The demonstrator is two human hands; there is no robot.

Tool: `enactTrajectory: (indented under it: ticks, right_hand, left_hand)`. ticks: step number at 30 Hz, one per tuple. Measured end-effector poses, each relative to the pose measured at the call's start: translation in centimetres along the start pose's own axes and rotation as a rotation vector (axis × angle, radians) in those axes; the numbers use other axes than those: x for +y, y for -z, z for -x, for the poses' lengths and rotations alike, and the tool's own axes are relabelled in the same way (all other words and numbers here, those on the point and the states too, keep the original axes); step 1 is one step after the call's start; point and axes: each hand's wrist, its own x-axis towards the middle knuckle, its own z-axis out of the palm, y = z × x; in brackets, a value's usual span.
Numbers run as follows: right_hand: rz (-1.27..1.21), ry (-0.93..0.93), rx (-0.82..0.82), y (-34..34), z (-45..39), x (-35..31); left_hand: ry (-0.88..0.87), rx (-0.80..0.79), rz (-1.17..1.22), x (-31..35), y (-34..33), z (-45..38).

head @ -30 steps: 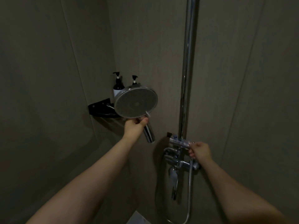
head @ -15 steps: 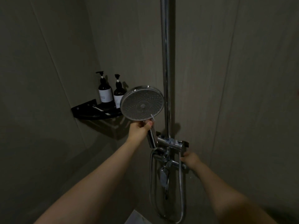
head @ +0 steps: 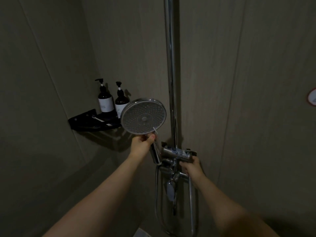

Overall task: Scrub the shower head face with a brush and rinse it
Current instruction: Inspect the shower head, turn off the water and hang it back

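Two bare hands at a chrome shower mixer valve.
Left hand grips the round chrome shower head by its handle, up-left of the valve, face toward the camera; right hand curls around the valve's right-end knob.

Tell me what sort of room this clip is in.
Most likely a shower stall: a hand shower head held beside a chrome riser pipe, a mixer valve, and pump bottles on a corner shelf.

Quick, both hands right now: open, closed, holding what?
Left hand: closed, gripping the shower head by its handle, face toward the camera.
Right hand: on the mixer valve; grip cannot be told.
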Motion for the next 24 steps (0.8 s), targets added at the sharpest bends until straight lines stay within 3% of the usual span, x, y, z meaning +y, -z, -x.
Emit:
enactTrajectory:
  ticks: [7, 16, 20, 24]
  right_hand:
    - [-0.141, 0.034, 0.065, -0.7, 1.1, -1.7]
    - [-0.059, 0.100, 0.151, -0.8, -0.4, -1.5]
    - [-0.044, 0.174, 0.253, -0.8, -2.0, -5.1]
    - [0.069, 0.234, 0.214, -0.8, -1.4, -7.3]
  left_hand:
    - [-0.014, -0.022, 0.002, 0.3, 1.7, -0.7]
    - [-0.007, -0.023, -0.001, 1.4, 3.4, -1.0]
    - [0.015, -0.005, 0.011, 1.3, 3.7, -1.2]
    - [0.020, 0.007, 0.024, 1.2, 4.0, -1.1]
